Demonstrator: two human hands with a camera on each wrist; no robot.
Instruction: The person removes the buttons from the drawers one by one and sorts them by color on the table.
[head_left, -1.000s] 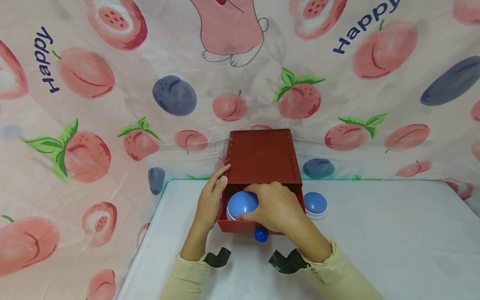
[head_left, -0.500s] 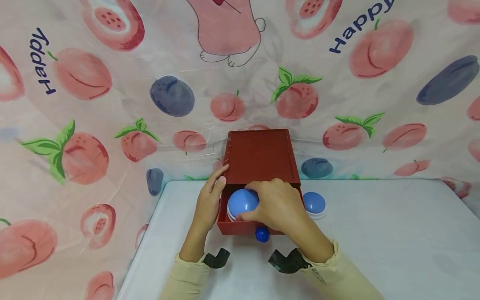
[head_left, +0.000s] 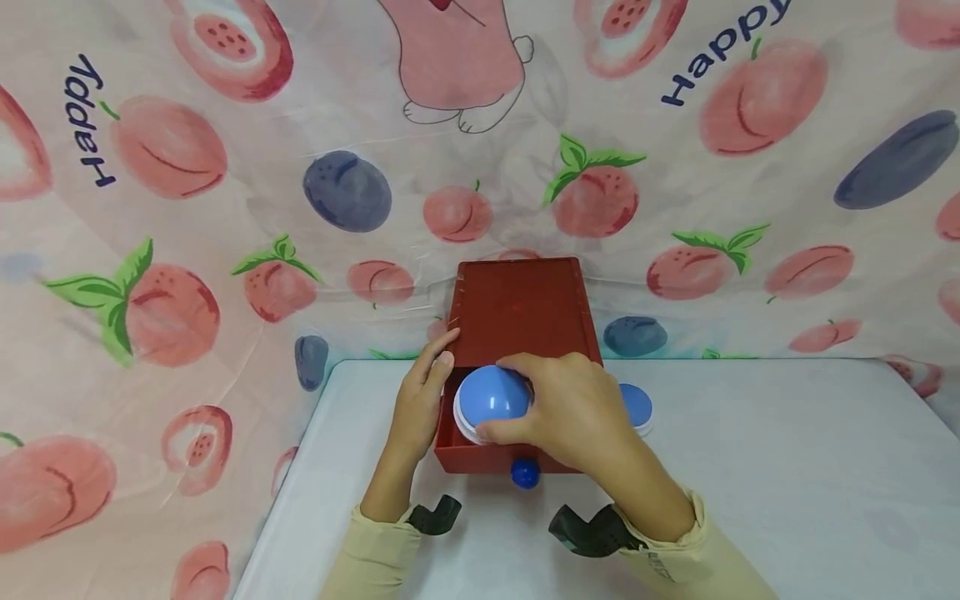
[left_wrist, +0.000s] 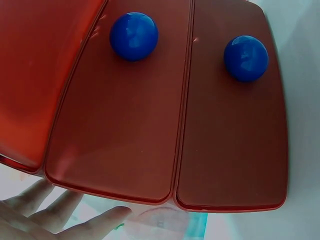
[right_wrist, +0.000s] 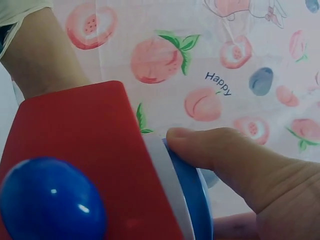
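Observation:
A round thing with a blue dome [head_left: 489,394] and a white base is gripped by my right hand [head_left: 573,410], thumb on the near side and fingers over the far side. It sits tilted at the pulled-out top drawer [head_left: 476,460] of a red drawer cabinet [head_left: 525,312]. In the right wrist view its white rim [right_wrist: 167,177] shows above the drawer front's edge, beside my thumb. My left hand [head_left: 416,412] rests along the cabinet's left side with extended fingers. The drawer's blue knob [head_left: 525,474] faces me. My right hand hides much of the drawer's inside.
A second blue-domed thing [head_left: 637,406] with a white base stands right of the cabinet, partly behind my right hand. Lower drawers [left_wrist: 230,140] with blue knobs show in the left wrist view. A fruit-patterned cloth [head_left: 345,192] hangs behind the white table [head_left: 765,467].
My right hand has raised the blue-domed thing a little, and it now tilts. My right forearm has shifted slightly right, covering part of the second one. The left hand stays in place.

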